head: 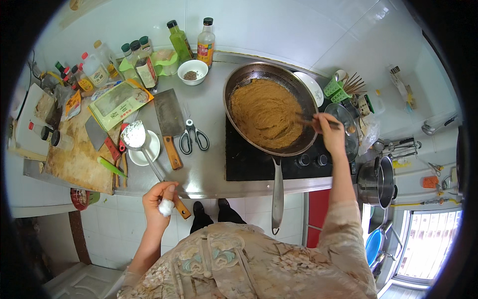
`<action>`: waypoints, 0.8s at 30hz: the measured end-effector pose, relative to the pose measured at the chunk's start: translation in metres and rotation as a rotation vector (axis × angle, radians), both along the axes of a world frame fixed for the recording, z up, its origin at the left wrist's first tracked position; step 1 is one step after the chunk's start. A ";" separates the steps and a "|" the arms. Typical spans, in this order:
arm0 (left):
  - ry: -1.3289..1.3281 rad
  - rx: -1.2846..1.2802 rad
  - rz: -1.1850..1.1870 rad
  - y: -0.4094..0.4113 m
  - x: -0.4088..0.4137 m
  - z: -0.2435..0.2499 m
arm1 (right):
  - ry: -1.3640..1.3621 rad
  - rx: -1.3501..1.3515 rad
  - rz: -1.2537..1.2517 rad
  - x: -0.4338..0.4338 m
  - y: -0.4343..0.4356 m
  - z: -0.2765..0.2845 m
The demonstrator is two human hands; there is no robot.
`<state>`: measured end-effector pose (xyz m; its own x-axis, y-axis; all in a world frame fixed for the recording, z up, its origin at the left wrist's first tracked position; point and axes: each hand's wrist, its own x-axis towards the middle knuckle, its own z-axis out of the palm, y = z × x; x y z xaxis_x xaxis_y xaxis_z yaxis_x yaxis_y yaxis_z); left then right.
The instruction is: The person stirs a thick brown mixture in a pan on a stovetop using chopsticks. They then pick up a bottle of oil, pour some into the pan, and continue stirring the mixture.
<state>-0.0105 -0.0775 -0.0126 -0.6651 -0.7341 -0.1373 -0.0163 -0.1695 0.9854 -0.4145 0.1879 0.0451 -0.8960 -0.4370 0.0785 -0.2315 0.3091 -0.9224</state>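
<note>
My left hand (154, 200) is shut on the handle of a steel ladle (154, 164) with a wooden end. White powder (133, 134) fills the ladle's bowl, which is over a small white bowl (156, 151). A white fluffy wad (165, 207) sits at my left thumb; whether it is cotton or tissue is unclear. My right hand (330, 132) grips chopsticks (307, 121), their tips blurred in a thick brown paste (265, 112). That paste covers the base of a steel wok (239, 73), whose long handle (277, 194) points towards me.
The wok is on a black cooktop (246, 166). A cleaver (170, 116) and scissors (193, 138) lie left of it. Further left is a wooden cutting board (74, 164) with a knife (96, 134). A bowl of dark granules (199, 77) and bottles (206, 43) stand behind.
</note>
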 end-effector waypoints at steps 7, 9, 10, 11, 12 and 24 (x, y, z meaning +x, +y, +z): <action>-0.030 -0.036 0.014 -0.002 0.000 0.006 | -0.116 0.041 0.346 0.062 -0.060 0.010; -0.033 -0.033 0.031 -0.004 0.007 0.008 | -0.159 0.161 0.113 0.047 -0.009 0.032; -0.040 -0.067 0.038 -0.004 0.012 0.004 | -0.113 0.167 0.108 0.042 0.003 0.027; -0.044 -0.102 0.047 -0.004 0.012 0.002 | -0.063 0.172 0.104 0.037 0.010 0.021; -0.039 -0.070 0.052 -0.004 0.009 0.002 | 0.045 0.162 0.215 0.047 -0.012 0.020; -0.027 -0.025 0.049 -0.002 0.009 0.003 | 0.256 0.265 0.243 0.082 -0.045 0.019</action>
